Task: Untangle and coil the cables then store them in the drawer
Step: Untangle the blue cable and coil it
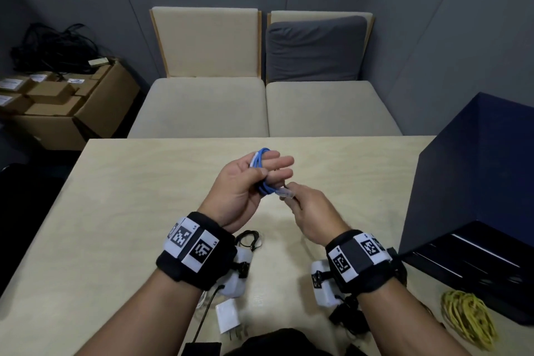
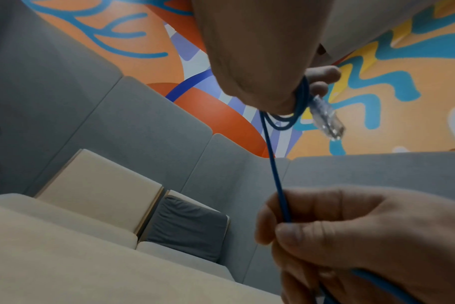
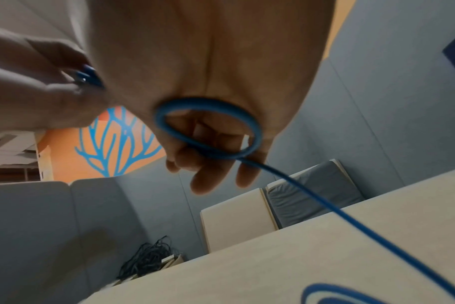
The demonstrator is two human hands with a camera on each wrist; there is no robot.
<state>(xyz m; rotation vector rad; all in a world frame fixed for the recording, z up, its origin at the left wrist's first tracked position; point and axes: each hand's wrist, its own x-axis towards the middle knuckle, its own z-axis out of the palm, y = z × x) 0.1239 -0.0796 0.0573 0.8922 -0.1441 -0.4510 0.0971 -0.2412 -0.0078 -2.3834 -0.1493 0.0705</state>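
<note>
Head view: the left hand [image 1: 245, 182], raised above the surface [image 1: 130, 211], holds a blue cable [image 1: 261, 170] looped round its extended fingers, the thumb pressing the loops. The right hand [image 1: 310, 211] pinches the cable just behind its clear plug [image 1: 286, 193]. A yellow cable [image 1: 466, 318] lies coiled at the near right, beside a dark blue drawer unit [image 1: 474, 182]. A white charger [image 1: 228, 316] and black cable [image 1: 250, 240] lie under the wrists.

Left wrist view: the left hand [image 2: 260, 61] carries the loops [image 2: 283, 121] with the plug [image 2: 326, 117] hanging beside them; a strand runs down to the right hand [image 2: 351, 236], whose thumb and fingers pinch it.

Right wrist view: the right hand [image 3: 210, 82] curls round a cable loop [image 3: 208, 127]; a strand trails towards the surface [image 3: 299, 257].
</note>
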